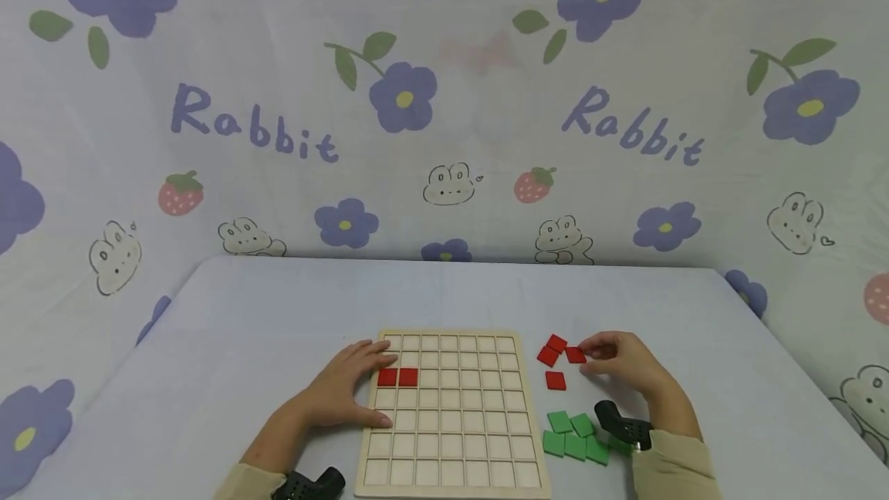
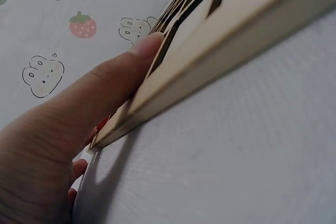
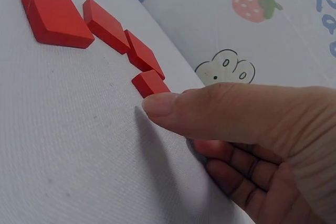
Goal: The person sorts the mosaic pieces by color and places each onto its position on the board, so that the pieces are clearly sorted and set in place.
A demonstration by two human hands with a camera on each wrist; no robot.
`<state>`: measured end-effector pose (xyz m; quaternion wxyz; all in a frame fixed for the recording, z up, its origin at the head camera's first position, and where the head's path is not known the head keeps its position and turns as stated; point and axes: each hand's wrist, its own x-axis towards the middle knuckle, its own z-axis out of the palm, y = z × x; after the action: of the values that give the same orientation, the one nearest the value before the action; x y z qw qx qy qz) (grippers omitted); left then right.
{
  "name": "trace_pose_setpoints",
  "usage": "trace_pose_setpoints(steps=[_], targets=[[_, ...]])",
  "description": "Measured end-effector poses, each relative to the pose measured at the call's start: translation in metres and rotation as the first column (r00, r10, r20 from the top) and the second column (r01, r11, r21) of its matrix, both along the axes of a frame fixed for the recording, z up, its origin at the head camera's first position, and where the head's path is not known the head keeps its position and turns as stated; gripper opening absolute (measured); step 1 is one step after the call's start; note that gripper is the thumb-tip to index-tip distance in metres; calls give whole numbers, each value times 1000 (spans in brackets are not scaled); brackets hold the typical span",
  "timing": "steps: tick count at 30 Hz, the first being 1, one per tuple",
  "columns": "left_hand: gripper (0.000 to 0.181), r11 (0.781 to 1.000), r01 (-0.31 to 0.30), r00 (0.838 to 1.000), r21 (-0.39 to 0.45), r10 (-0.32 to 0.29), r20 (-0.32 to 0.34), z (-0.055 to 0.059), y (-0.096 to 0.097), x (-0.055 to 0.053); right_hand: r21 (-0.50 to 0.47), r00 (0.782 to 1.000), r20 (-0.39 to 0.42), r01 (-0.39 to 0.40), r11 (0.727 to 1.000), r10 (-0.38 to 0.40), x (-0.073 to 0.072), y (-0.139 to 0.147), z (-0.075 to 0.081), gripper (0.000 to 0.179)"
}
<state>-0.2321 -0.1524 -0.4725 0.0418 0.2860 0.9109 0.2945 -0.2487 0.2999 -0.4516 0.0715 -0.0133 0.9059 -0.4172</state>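
Note:
My left hand (image 1: 343,386) rests at the left edge of a pale wooden grid board (image 1: 460,423), fingers and thumb spread along its rim. In the left wrist view the thumb (image 2: 118,77) lies over the board's raised edge. Two red square tiles (image 1: 408,377) sit side by side in the board's leftmost cells, near those fingers. To the right of the board, my right hand (image 1: 628,361) pinches the right end of a red tile (image 1: 576,355) between thumb and fingers. Three other red tiles (image 3: 56,17) lie close by on the table.
Several green square tiles (image 1: 575,446) lie on the white table (image 1: 278,315) beside the board's lower right, nearer the person than the red ones. The right wrist camera (image 1: 623,424) hangs over part of them. A patterned curtain (image 1: 486,114) stands behind the table.

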Motion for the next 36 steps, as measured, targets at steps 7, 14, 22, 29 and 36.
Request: trace_pose_setpoints(steps=[7, 14, 22, 29, 36], targets=[[91, 1000, -4, 1000, -3, 4, 1, 0, -1, -1, 1, 1000, -16, 15, 1000, -14, 0, -3, -1, 37], [90, 1000, -6, 1000, 7, 6, -2, -3, -2, -1, 26, 999, -17, 29, 999, -28, -2, -5, -4, 34], [90, 1000, -1, 1000, 0, 1, -4, -4, -2, -2, 71, 999, -40, 30, 997, -27, -2, -4, -6, 28], [90, 1000, 0, 1000, -5, 0, -5, -3, -2, -1, 123, 996, -56, 70, 990, -64, 0, -3, -6, 26], [90, 1000, 4, 1000, 0, -4, -6, -2, -2, 0, 105, 995, -88, 63, 992, -53, -1, -4, -5, 27]])
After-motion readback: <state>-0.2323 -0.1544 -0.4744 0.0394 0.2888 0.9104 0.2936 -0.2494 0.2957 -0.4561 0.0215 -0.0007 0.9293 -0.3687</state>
